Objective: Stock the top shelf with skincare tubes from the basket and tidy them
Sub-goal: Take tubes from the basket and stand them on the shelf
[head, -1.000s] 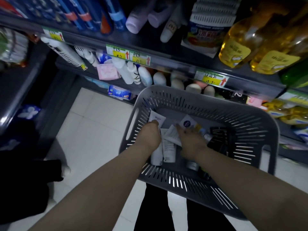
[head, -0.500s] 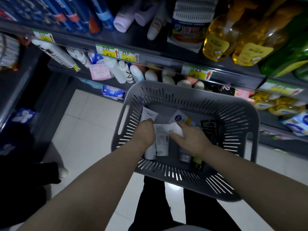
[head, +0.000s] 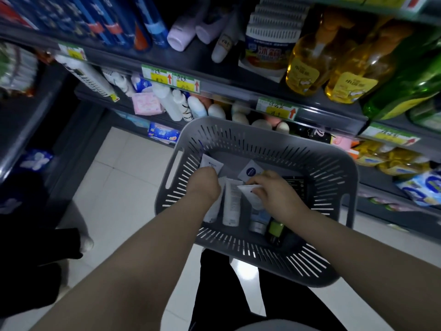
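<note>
Picking stock from the grey slotted plastic basket (head: pixel 262 132), my left hand (head: pixel 205 185) curls its fingers round one white squeeze tube (head: pixel 212 164) while my right hand (head: pixel 274 195) pinches a second white tube (head: pixel 248 190) just beside it, so next, I judge, both need lifting clear above my fingers for shelving.

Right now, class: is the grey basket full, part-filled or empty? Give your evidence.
Part-filled. A few tubes lie flat on the floor of the basket, its slotted walls bare above them.
</note>
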### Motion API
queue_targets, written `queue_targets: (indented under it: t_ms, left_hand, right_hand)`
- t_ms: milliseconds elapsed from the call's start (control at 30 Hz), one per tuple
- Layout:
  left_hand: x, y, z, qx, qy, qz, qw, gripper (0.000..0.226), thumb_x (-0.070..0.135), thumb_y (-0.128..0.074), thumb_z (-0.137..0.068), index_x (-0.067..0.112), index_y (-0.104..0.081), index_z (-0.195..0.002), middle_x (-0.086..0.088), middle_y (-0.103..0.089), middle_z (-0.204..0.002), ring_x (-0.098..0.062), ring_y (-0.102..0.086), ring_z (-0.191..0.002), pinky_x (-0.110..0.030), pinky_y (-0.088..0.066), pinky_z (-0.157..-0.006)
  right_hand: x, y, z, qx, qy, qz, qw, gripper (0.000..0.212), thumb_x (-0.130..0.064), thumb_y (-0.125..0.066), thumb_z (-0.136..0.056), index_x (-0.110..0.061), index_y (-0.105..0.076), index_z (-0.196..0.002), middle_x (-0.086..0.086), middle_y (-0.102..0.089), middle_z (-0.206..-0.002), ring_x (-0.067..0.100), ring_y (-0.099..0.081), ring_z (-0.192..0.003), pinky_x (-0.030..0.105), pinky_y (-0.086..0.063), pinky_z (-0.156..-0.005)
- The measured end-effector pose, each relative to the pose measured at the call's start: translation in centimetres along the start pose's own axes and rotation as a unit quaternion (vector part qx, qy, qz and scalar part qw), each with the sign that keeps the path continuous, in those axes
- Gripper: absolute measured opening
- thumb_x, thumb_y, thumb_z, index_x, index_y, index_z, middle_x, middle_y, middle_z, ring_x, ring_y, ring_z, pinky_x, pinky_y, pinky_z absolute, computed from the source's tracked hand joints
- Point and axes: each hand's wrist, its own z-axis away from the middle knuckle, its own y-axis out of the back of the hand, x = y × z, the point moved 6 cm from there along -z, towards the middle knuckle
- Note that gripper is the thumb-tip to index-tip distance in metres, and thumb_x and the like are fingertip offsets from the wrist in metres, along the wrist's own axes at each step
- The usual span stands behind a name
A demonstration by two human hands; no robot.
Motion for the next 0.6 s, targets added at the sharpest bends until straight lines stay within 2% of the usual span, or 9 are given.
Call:
queue_targets:
  t_ms: [133,300,367,467,600]
  left_hand:
    - [0.7,2.7,2.7,0.044,-0.042,-0.017,0.998,0.025,0.003,-0.049,-0.088,0.000,-0.058,-0.111,-0.021,-0.062,-0.118,-0.036,-0.059,-0.111,-0.038,-0.046,-0.091]
    - [1.1,6.6,5.0,0.088,-0.093,0.006,0.992,0.022,0.005,-0.049,-0.093,0.006,-0.060,-0.112,-0.017,-0.063,-0.118,-0.033,-0.060,-0.110,-0.035,-0.047,-0.088]
    - [1.1,8.4,5.8,0.115,-0.150,0.026,0.982,0.017,0.003,-0.050,-0.091,0.004,-0.061,-0.104,-0.018,-0.066,-0.111,-0.032,-0.061,-0.105,-0.033,-0.046,-0.084]
    - [0.2,11.1,7.7,0.155,-0.211,0.057,0.963,0.012,0.002,-0.050,-0.090,0.004,-0.059,-0.096,-0.018,-0.067,-0.100,-0.032,-0.062,-0.095,-0.030,-0.041,-0.070]
    - [-2.0,15.0,9.9,0.200,-0.252,0.123,0.939,0.008,0.011,-0.048,-0.091,0.011,-0.056,-0.094,-0.012,-0.065,-0.092,-0.028,-0.059,-0.086,-0.033,-0.043,-0.069]
  right_hand:
    - [-0.8,1.0,0.5,0.003,0.001,0.031,1.000,0.024,-0.014,-0.050,-0.096,-0.015,-0.067,-0.113,0.009,-0.058,-0.114,0.025,-0.056,-0.103,0.033,-0.046,-0.083]
    - [-3.3,3.0,1.4,0.061,-0.017,0.053,0.997,0.022,-0.020,-0.050,-0.097,-0.016,-0.068,-0.110,0.006,-0.057,-0.111,0.024,-0.058,-0.100,0.034,-0.047,-0.082]
    - [-4.8,4.0,1.9,0.096,-0.032,0.049,0.994,0.023,-0.022,-0.051,-0.097,-0.018,-0.068,-0.111,0.005,-0.057,-0.112,0.023,-0.058,-0.100,0.032,-0.047,-0.083]
    - [-7.1,5.6,3.2,0.174,-0.055,0.032,0.983,0.020,-0.019,-0.056,-0.093,-0.016,-0.071,-0.107,0.011,-0.063,-0.101,0.027,-0.059,-0.098,0.033,-0.045,-0.078]
    - [-10.7,6.5,5.5,0.259,-0.075,0.032,0.962,0.022,-0.020,-0.057,-0.093,-0.018,-0.070,-0.110,0.006,-0.055,-0.090,0.031,-0.058,-0.097,0.034,-0.044,-0.079]
